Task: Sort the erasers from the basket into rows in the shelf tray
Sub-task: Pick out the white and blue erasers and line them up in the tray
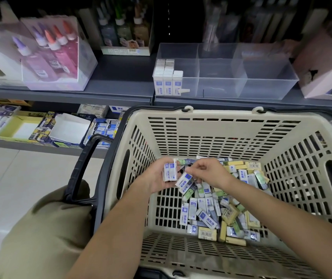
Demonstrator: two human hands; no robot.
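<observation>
Grey shelf (pixel 120 75), glue bottles (pixel 57 51) left of tray (pixel 269 89)

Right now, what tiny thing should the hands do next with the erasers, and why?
Probably tuck the blue-labelled eraser that the right hand pinches into the bundle the left hand holds. Their labels match, and matching erasers stand in rows in the left compartment of the shelf tray, so they likely belong together.

Basket (pixel 221 115): beige slotted plastic.
Loose erasers (pixel 207 214): white-blue, yellow and green blocks lay heaped inside.
Held erasers (pixel 170 172): white-blue stack sat in left hand (pixel 158 181).
Single eraser (pixel 184 181): white-blue, pinched by right hand (pixel 207 171).
Shelf tray (pixel 261 77): clear, divided.
Shelved erasers (pixel 168 81): stood upright in rows, leftmost compartment.
</observation>
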